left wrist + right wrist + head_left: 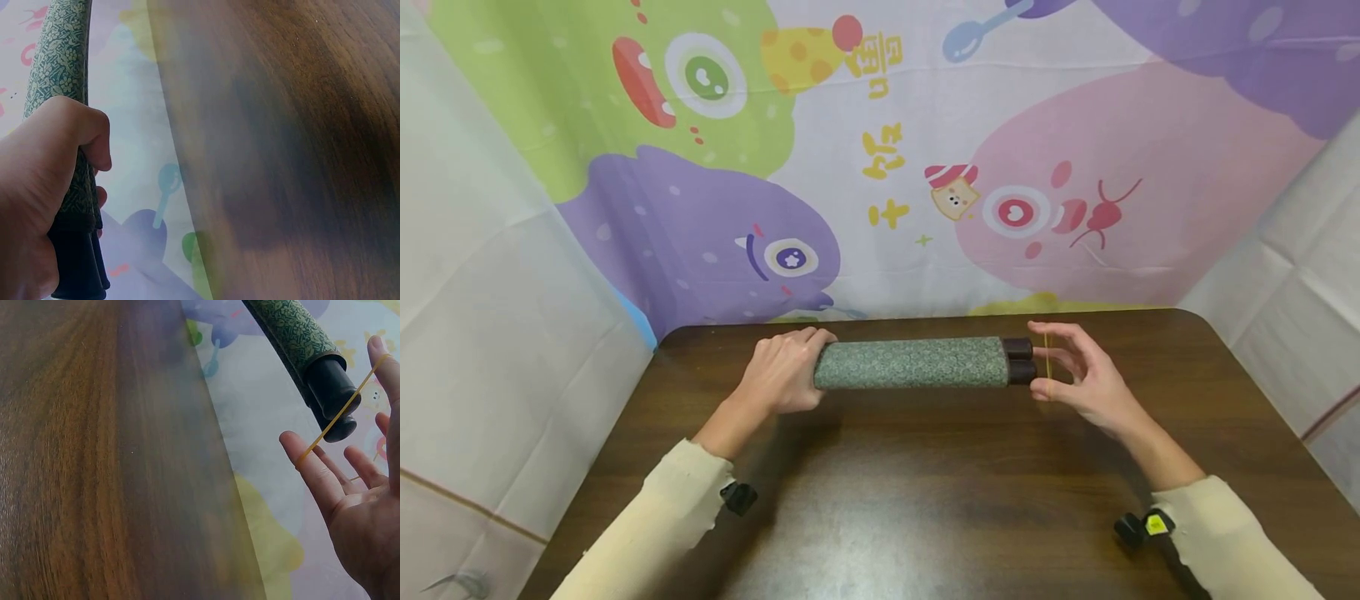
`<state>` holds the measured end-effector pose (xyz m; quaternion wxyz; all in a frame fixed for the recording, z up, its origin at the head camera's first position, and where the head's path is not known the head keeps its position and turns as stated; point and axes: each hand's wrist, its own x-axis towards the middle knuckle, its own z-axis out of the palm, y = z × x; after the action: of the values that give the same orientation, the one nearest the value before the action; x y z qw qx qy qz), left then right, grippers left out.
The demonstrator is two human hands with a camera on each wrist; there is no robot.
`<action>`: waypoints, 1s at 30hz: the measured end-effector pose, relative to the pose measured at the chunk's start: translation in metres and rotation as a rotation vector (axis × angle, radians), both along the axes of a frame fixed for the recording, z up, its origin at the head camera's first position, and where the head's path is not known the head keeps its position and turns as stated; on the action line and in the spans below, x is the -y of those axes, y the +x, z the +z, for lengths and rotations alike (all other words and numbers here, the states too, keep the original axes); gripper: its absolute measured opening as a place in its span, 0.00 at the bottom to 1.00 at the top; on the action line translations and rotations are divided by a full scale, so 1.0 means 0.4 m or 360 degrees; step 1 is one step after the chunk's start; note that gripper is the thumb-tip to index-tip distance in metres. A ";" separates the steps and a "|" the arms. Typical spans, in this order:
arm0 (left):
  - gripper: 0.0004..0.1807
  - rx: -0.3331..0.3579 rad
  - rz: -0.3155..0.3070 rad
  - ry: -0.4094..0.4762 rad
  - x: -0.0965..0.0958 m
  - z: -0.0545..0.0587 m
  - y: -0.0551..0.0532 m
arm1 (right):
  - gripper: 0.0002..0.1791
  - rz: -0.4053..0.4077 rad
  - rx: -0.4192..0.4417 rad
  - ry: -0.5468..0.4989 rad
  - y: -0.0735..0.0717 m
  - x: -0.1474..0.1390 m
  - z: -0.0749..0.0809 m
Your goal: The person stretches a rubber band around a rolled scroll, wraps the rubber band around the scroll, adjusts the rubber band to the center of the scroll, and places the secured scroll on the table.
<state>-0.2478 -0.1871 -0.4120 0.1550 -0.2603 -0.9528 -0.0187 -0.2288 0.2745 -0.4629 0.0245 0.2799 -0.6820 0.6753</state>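
Note:
A rolled scroll (913,363) in green floral-patterned cloth lies across the middle of the head view, raised above the table. Its two rolls run side by side, with dark knobs (331,385) sticking out at the right end. My left hand (786,368) grips the scroll near its left end, thumb and fingers wrapped round the cloth. Just beyond the right knobs, my right hand (1097,383) spreads its thumb and fingers wide. A thin yellow rubber band (338,415) is stretched across those spread fingers and overlaps the knobs in the right wrist view.
Beneath the hands is a dark wood-grain table (910,500). Behind its far edge hangs a cloth (880,267) printed with cartoon monsters. Pale sheets (490,275) stand at both sides. A small black wrist camera (739,497) sits on the left sleeve, another (1131,530) on the right.

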 end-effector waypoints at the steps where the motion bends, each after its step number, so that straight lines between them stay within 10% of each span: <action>1: 0.39 0.0001 0.0001 0.0002 0.000 0.000 0.000 | 0.38 -0.0001 0.0001 0.0003 -0.001 0.000 -0.001; 30: 0.38 -0.0015 -0.0017 0.0017 0.000 0.000 0.001 | 0.38 0.0049 0.0122 0.0037 -0.022 0.041 0.002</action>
<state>-0.2474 -0.1871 -0.4119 0.1608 -0.2647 -0.9505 -0.0235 -0.2377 0.2580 -0.4623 -0.0154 0.2646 -0.6859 0.6778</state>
